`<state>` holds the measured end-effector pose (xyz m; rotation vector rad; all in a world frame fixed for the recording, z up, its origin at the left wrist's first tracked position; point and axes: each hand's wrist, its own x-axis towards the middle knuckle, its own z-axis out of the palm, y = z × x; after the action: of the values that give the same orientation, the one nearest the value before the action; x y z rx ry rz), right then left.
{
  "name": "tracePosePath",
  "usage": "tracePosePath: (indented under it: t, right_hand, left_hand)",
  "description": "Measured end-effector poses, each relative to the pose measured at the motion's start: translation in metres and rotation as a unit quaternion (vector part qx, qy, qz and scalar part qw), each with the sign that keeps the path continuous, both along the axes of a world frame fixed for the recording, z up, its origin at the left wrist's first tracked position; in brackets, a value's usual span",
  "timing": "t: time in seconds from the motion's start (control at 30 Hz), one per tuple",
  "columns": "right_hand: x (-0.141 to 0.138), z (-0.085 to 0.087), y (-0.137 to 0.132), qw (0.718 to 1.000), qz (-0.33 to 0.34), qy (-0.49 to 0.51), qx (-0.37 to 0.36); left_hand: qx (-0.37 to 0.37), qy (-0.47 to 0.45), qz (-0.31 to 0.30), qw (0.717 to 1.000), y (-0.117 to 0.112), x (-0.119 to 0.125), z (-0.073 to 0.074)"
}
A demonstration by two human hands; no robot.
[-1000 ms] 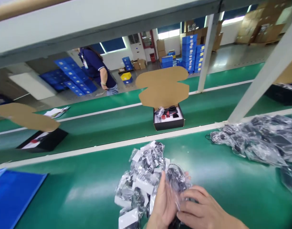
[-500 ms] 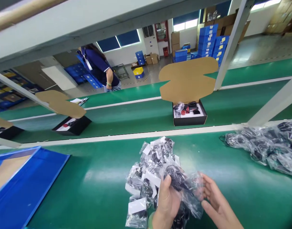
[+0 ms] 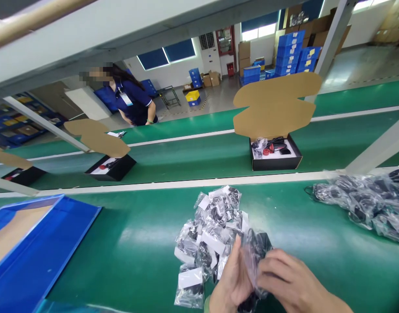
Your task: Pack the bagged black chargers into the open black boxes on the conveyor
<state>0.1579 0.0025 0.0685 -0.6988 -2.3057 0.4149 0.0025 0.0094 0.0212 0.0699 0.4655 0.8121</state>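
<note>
A clear plastic bag with a dark cable-like part inside [image 3: 260, 244] is between my two hands, just in front of a pile. My left hand [image 3: 230, 278] is closed on its left side, thumb up. On the other side my right hand [image 3: 289, 274] pinches the plastic with bent fingers, slightly blurred. Small clear bags with black parts and white slips make up the pile [image 3: 190, 278] beyond and left of my left hand. Below the held bag, another dark bagged item shows partly, mostly hidden by my hands.
A blue bin [image 3: 72, 234] stands at left on the green bench. More bagged black cables [image 3: 365, 204] lie at right. Behind a white rail, open black boxes [image 3: 277, 164] with cardboard lids sit on a green surface. A person [image 3: 134, 100] in dark blue stands beyond.
My right hand has moved left, from the bag's loose end to close against it. The bag is now more upright and bunched. The boxes appear shifted right, and the person has turned.
</note>
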Motion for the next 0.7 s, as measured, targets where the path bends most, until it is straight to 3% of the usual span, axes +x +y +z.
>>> tracePosePath:
  t: [0.13,0.23,0.33,0.47,0.57,0.7]
  right_hand:
    - [0.000,-0.007,-0.009,1.000,0.022,-0.006,0.012]
    - [0.006,-0.018,-0.016,0.999,-0.002,0.003,-0.048]
    - [0.012,-0.033,-0.023,0.985,-0.091,0.066,-0.127]
    - [0.014,-0.054,-0.029,0.944,-0.217,0.091,-0.232]
    - [0.010,-0.063,-0.028,0.931,-0.213,0.074,-0.288]
    - [0.001,-0.060,-0.021,0.917,-0.185,0.105,-0.339]
  left_hand:
    - [-0.067,0.065,0.051,0.994,0.009,-0.003,0.005]
    - [-0.050,0.110,0.131,0.984,0.016,-0.008,0.008]
    - [0.017,0.115,0.164,0.980,0.018,-0.014,0.010]
    - [0.089,0.152,0.197,0.964,0.012,-0.016,0.012]
    - [0.145,0.185,0.179,0.955,0.004,-0.013,0.013]
    - [0.242,0.223,0.116,0.937,-0.008,-0.009,0.011]
